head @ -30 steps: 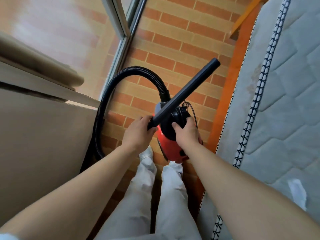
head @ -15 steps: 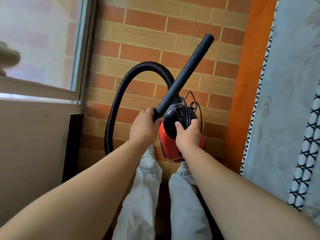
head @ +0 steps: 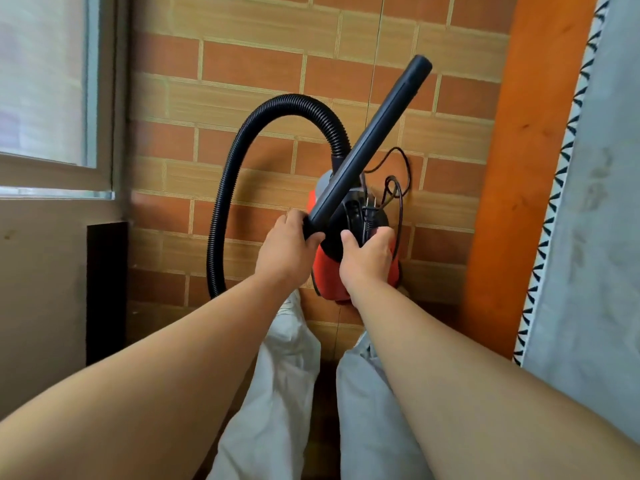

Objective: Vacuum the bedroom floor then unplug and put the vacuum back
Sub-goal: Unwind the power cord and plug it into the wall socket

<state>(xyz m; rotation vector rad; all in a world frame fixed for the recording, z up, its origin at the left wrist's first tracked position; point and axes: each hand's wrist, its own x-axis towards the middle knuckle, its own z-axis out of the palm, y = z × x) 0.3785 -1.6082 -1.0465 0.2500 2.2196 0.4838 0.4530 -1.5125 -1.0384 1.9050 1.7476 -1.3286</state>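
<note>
Two hands are noted at frame centre: left hand [head: 287, 251] is curled round the smooth black wand [head: 374, 136]; right hand [head: 367, 261] grips the rounded top of the red vacuum [head: 329, 271] with bundled cord [head: 398, 188]; ribbed hose [head: 249, 140] arches above.

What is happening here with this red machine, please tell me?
A person holds a small red and black vacuum cleaner over a brick-patterned floor, beside an orange wooden bed frame. The left hand grips the lower end of its black rigid tube. The right hand grips its black top together with the gathered black power cord. The plug hangs free, so it is unplugged.
</note>
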